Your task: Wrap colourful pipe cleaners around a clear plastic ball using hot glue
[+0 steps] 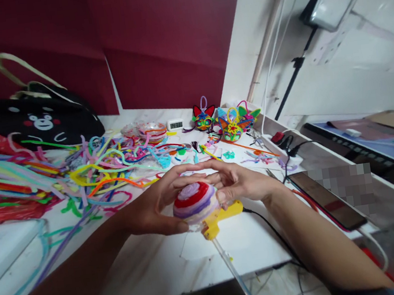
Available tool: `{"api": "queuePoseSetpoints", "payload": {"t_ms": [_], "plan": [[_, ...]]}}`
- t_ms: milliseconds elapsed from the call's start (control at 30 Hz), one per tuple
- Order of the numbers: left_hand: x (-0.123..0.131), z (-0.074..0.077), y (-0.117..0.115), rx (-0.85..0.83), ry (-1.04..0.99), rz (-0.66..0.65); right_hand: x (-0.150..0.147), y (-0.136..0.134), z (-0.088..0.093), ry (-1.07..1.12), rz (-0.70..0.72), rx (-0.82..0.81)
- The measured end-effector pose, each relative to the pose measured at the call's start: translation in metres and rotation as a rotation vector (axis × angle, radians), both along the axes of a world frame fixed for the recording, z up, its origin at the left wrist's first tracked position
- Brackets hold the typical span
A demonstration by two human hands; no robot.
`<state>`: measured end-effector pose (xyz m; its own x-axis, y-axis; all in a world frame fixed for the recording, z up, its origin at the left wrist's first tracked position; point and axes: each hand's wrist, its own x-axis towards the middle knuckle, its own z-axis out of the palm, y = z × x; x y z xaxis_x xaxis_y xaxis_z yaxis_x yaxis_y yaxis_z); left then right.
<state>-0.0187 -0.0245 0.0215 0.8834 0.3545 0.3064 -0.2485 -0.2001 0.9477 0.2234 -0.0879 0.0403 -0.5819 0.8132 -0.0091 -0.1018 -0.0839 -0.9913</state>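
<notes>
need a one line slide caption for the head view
Both hands, left hand and right hand, cup a striped pipe-cleaner ball above a yellow glue gun on a cluttered craft table.

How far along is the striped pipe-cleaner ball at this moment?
Done: two finished figures stand at the back. In hand: left hand and right hand cup the striped ball, over a yellow glue gun. Left: loose pipe cleaners remain heaped on the table.

Two hands, one striped ball, two finished masks, one phone

Both hands cupping striped ball, yellow glue gun beneath
</notes>
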Motion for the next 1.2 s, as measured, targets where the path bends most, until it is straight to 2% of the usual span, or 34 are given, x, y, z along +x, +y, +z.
{"api": "queuePoseSetpoints", "payload": {"t_ms": [100,233,467,700,800,967,1200], "plan": [[0.001,-0.002,0.003,-0.061,-0.035,-0.002,-0.001,0.0,-0.003,0.037,-0.034,0.041],[0.003,-0.005,0.011,-0.109,-0.095,0.073,0.0,0.001,-0.004,0.056,-0.157,0.115],[0.004,-0.005,0.02,-0.155,-0.095,0.422,-0.003,0.005,-0.004,0.047,-0.438,0.194],[0.011,-0.001,0.013,-0.175,-0.061,0.636,-0.02,0.011,-0.016,0.045,-0.651,0.298],[0.015,-0.004,0.009,-0.142,-0.072,0.662,-0.025,0.012,-0.021,0.03,-0.716,0.336],[0.021,-0.013,0.006,-0.081,-0.114,0.613,-0.032,0.01,-0.028,-0.031,-0.762,0.374],[0.026,-0.019,0.006,-0.082,-0.072,0.703,-0.04,0.007,-0.036,-0.168,-0.815,0.417]]}}
